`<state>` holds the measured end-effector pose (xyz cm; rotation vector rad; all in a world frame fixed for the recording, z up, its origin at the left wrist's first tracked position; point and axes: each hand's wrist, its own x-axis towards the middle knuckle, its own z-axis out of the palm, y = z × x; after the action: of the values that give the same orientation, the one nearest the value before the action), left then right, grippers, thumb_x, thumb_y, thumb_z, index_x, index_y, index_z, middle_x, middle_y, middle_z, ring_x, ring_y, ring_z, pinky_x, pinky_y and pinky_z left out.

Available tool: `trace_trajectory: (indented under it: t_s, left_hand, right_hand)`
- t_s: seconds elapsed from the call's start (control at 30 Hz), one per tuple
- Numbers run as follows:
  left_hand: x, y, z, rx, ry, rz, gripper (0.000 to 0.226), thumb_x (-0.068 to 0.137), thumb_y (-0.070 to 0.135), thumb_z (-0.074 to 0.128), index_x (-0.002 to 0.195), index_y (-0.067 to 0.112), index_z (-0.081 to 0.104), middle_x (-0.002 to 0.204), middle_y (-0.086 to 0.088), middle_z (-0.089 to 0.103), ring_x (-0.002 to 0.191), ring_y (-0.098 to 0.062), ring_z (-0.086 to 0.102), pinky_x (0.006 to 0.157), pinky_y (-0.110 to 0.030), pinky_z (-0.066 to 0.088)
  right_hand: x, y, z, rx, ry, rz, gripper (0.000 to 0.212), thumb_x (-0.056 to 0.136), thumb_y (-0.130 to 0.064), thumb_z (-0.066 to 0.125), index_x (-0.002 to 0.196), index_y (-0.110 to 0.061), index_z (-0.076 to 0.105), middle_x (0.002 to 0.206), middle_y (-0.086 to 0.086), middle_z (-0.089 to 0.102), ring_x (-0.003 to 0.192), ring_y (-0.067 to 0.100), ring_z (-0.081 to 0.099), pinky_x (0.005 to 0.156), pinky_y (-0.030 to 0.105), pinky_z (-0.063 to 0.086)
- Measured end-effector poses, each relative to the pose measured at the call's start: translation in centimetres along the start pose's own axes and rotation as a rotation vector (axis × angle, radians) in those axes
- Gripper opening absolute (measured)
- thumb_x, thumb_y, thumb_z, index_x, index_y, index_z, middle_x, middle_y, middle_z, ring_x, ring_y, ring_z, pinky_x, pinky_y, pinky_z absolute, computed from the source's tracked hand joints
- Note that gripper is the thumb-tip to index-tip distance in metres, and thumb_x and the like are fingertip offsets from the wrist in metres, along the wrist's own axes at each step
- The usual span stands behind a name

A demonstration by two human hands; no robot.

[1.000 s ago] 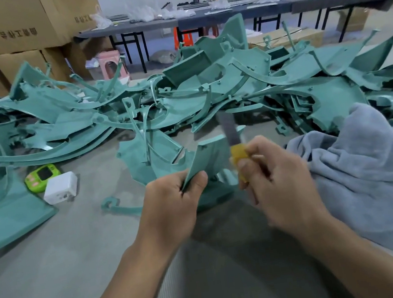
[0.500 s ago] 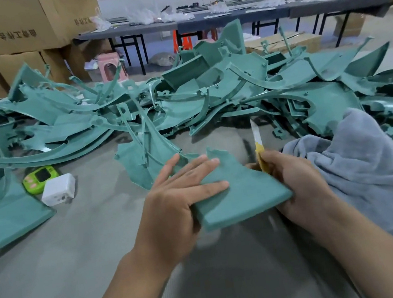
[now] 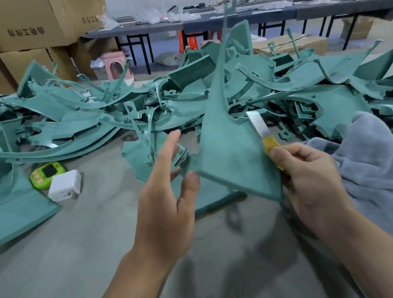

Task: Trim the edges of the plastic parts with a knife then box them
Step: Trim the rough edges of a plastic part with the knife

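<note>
Nearest, the left hand [image 3: 165, 203] is spread wide, fingers straight, its thumb touching the lower corner of the upright plastic part [image 3: 230, 149]. The right hand [image 3: 313, 178] has its grip closed on a yellow-handled knife [image 3: 261, 129] at the part's right edge. A grey cloth [image 3: 379, 166] lies right on the desk [image 3: 56, 269]. Farther off lies a pile of teal parts [image 3: 86, 129], with cardboard boxes [image 3: 28, 21] beyond.
</note>
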<state>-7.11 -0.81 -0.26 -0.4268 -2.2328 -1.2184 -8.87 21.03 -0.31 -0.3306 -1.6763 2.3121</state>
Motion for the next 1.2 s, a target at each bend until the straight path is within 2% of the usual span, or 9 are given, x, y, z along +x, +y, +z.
trace_trajectory:
  t_s: [0.1, 0.23, 0.4, 0.57, 0.77, 0.9, 1.0, 1.07, 1.2]
  left_hand:
    - [-0.3, 0.9, 0.3, 0.154, -0.049, 0.191, 0.083, 0.074, 0.001, 0.053, 0.153, 0.022, 0.04, 0.166, 0.007, 0.027, 0.154, -0.011, 0.023, 0.124, -0.028, 0.024]
    - [-0.9, 2.0, 2.2, 0.47, -0.315, 0.385, 0.085, 0.066, 0.013, 0.058, 0.15, 0.023, 0.048, 0.168, -0.002, 0.025, 0.156, -0.018, 0.016, 0.126, -0.045, 0.019]
    - [-0.4, 0.7, 2.7, 0.405, -0.187, 0.23, 0.051, 0.091, 0.017, 0.053, 0.141, 0.014, 0.06, 0.148, -0.003, 0.055, 0.142, -0.019, 0.047, 0.123, -0.041, 0.025]
    - [-0.1, -1.3, 2.1, 0.21, -0.15, -0.138, 0.052, 0.092, 0.01, 0.067, 0.139, 0.03, 0.06, 0.14, 0.018, 0.059, 0.132, -0.006, 0.051, 0.108, -0.011, 0.03]
    - [0.1, -1.6, 2.0, 0.146, -0.117, -0.197, 0.048, 0.092, 0.019, 0.07, 0.136, 0.037, 0.064, 0.131, 0.019, 0.067, 0.119, -0.005, 0.054, 0.088, -0.01, 0.038]
    - [0.1, -1.6, 1.9, 0.109, -0.072, -0.212, 0.033, 0.095, 0.029, 0.066, 0.127, 0.037, 0.07, 0.103, 0.013, 0.077, 0.088, -0.008, 0.064, 0.068, -0.017, 0.041]
    - [0.2, -1.6, 1.9, 0.073, -0.037, -0.21, 0.03, 0.097, 0.029, 0.066, 0.127, 0.035, 0.071, 0.108, 0.025, 0.062, 0.101, -0.001, 0.054, 0.065, -0.006, 0.039]
    - [0.2, -1.6, 2.0, 0.069, -0.03, -0.21, 0.032, 0.097, 0.026, 0.067, 0.128, 0.036, 0.07, 0.109, 0.016, 0.071, 0.104, -0.003, 0.055, 0.067, -0.005, 0.038]
    - [0.2, -1.8, 2.0, 0.079, -0.048, -0.225, 0.034, 0.095, 0.025, 0.069, 0.127, 0.036, 0.07, 0.102, 0.014, 0.077, 0.082, -0.005, 0.066, 0.067, -0.006, 0.042]
  right_hand:
    - [-0.1, 0.5, 0.2, -0.091, 0.085, -0.063, 0.016, 0.09, -0.009, 0.075, 0.075, -0.011, 0.076, 0.081, 0.02, 0.074, 0.075, 0.034, 0.061, 0.079, 0.054, 0.054]
    - [-0.7, 0.9, 0.7, -0.048, 0.06, -0.093, 0.017, 0.089, -0.004, 0.075, 0.073, -0.009, 0.074, 0.078, 0.02, 0.072, 0.073, 0.029, 0.062, 0.082, 0.051, 0.056]
    - [-2.1, 0.4, 1.1, -0.115, -0.17, -0.199, 0.025, 0.09, 0.002, 0.07, 0.069, -0.01, 0.074, 0.068, 0.014, 0.072, 0.059, 0.02, 0.068, 0.057, 0.026, 0.057]
    - [-3.2, -0.4, 0.8, -0.521, -0.301, -0.555, 0.016, 0.093, -0.015, 0.072, 0.078, -0.02, 0.069, 0.059, 0.003, 0.066, 0.05, 0.016, 0.059, 0.049, 0.036, 0.05]
    - [-4.8, 0.5, 1.3, -0.767, -0.398, -0.574, 0.017, 0.095, -0.033, 0.061, 0.08, -0.028, 0.058, 0.06, -0.001, 0.057, 0.053, 0.019, 0.051, 0.052, 0.038, 0.044]
    - [-4.8, 0.2, 1.5, -0.892, -0.376, -0.623, 0.021, 0.098, -0.032, 0.06, 0.079, -0.028, 0.053, 0.06, -0.005, 0.056, 0.054, 0.017, 0.05, 0.05, 0.026, 0.038]
    - [-4.1, 0.1, 1.3, -0.925, -0.176, -0.628, 0.024, 0.098, -0.028, 0.06, 0.075, -0.023, 0.056, 0.058, -0.004, 0.057, 0.059, 0.018, 0.053, 0.053, 0.022, 0.036]
    - [-3.9, -0.2, 1.0, -0.87, -0.142, -0.631, 0.027, 0.1, -0.026, 0.06, 0.074, -0.023, 0.056, 0.059, -0.005, 0.057, 0.055, 0.018, 0.052, 0.05, 0.02, 0.034]
    - [-5.2, -0.3, 1.4, -0.832, -0.418, -0.704, 0.022, 0.101, -0.034, 0.056, 0.079, -0.03, 0.053, 0.06, -0.006, 0.054, 0.049, 0.015, 0.048, 0.046, 0.02, 0.035]
